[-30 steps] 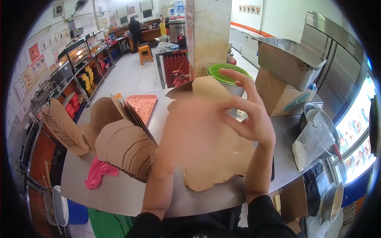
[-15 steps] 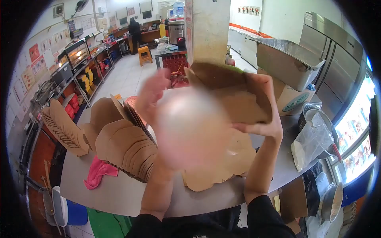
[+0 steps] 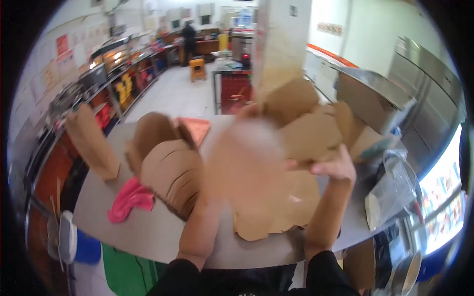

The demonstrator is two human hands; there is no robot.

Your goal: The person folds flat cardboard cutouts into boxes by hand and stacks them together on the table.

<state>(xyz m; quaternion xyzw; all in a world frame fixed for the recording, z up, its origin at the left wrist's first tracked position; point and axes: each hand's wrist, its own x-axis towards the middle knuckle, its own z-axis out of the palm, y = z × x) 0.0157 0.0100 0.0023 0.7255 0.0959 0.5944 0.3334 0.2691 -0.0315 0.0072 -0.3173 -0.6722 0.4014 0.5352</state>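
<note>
A brown cardboard takeaway box (image 3: 311,135), partly folded with its flaps raised, is tilted up above the table between my hands. My right hand (image 3: 338,167) is at its lower right side, thumb up along the edge and fingers reaching under it. My left hand (image 3: 249,111) is by the box's left edge; a pale blurred patch in the picture covers most of it, so its grip is hidden. Under the box lie flat brown cardboard blanks (image 3: 266,212). Left of my left forearm stands a nested stack of shaped cardboard boxes (image 3: 170,165).
A pink cloth (image 3: 131,200) and another cardboard stack (image 3: 91,143) are on the left of the grey table (image 3: 148,239). A clear plastic bag (image 3: 392,190) lies at the right edge. A metal tub (image 3: 375,91) stands behind. Far back, a person (image 3: 189,42) stands near an orange stool (image 3: 198,69).
The box has turned and its flaps sit differently, more upright and spread. My right hand has slid from its side to below its edge. The whole view has shifted slightly.
</note>
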